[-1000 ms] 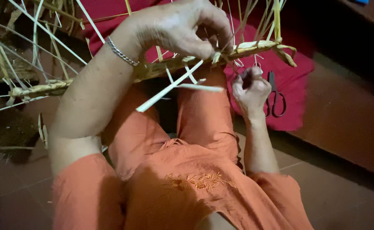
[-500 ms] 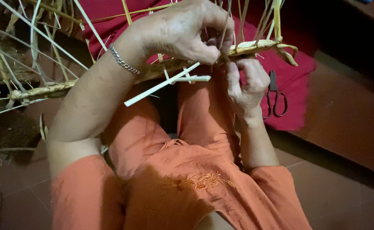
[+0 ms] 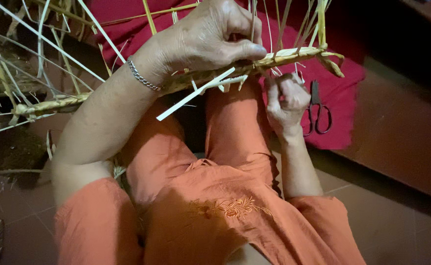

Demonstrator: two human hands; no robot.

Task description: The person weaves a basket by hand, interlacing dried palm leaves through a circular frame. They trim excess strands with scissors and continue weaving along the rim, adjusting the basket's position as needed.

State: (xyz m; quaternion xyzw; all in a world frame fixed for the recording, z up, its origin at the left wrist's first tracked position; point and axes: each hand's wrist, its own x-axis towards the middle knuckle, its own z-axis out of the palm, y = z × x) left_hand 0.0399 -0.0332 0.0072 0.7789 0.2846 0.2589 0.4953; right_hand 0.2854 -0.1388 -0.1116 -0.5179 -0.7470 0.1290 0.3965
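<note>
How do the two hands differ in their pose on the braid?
The left hand lies over the braid from above, fingers wrapped around it; the right hand sits below the braid as a closed fist. The left hand is higher and looks larger; the right is lower, beside the scissors. Both grip straw.

head view | worn on head – looks steeply down | close over lap – single view
</note>
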